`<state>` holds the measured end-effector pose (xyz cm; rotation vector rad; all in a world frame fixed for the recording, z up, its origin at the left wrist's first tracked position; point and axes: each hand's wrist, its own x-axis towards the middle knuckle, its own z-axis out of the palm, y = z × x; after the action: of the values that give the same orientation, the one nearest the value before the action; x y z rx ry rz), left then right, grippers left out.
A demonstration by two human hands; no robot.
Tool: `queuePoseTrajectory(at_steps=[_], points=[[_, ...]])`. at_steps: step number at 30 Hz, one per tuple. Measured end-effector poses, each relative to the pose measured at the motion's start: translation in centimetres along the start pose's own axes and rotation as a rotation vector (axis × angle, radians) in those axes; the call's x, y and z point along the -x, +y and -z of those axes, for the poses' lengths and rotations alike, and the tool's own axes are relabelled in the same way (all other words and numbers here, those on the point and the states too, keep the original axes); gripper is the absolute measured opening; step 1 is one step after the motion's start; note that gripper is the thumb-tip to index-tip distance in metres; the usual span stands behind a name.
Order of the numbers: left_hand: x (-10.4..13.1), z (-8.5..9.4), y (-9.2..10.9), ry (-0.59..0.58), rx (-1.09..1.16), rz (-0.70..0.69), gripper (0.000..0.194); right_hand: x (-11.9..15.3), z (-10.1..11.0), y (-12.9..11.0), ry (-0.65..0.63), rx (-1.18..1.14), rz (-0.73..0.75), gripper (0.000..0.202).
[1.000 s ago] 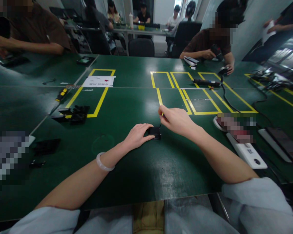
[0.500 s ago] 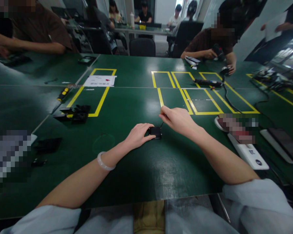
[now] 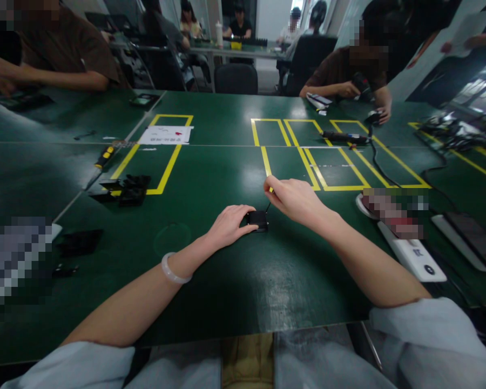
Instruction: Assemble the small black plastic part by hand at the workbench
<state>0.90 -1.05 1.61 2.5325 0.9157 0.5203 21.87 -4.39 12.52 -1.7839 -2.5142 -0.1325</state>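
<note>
My left hand (image 3: 230, 224) grips a small black block-shaped part (image 3: 258, 221) from its left side, thumb on the near edge and fingers on the far edge. The part rests on the green table (image 3: 227, 286). Just right of it and a little higher, my right hand (image 3: 294, 197) is closed in a pinch. From its fingertips a thin dark tool (image 3: 269, 206) slants down to the part's right side. Most of the tool is hidden in the fingers, so its kind is unclear.
Left lie black parts (image 3: 132, 189), another black piece (image 3: 80, 241) and a yellow-black screwdriver (image 3: 105, 156). Right are a white device (image 3: 417, 253), a dark phone-like slab (image 3: 472, 237) and cables (image 3: 461, 129). Across the table a co-worker (image 3: 340, 70) holds a dark tool; another person (image 3: 65, 48) sits left.
My right hand's fingers have shifted very slightly at the tool. The left hand and the black part stay in place.
</note>
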Motion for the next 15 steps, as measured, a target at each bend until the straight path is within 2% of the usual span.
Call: queuePoseTrajectory(at_steps=[4, 9, 15], points=[[-0.05, -0.07, -0.09, -0.001, -0.004, -0.005, 0.037, 0.19, 0.10, -0.06, 0.013, 0.039, 0.045, 0.026], [-0.08, -0.14, -0.14, 0.002, -0.018, 0.001, 0.036, 0.09, 0.29, -0.45, -0.019, 0.152, 0.009, 0.037], [-0.03, -0.07, -0.02, 0.004, -0.003, 0.001, 0.036, 0.45, 0.35, -0.47, 0.012, -0.006, 0.051, 0.030]])
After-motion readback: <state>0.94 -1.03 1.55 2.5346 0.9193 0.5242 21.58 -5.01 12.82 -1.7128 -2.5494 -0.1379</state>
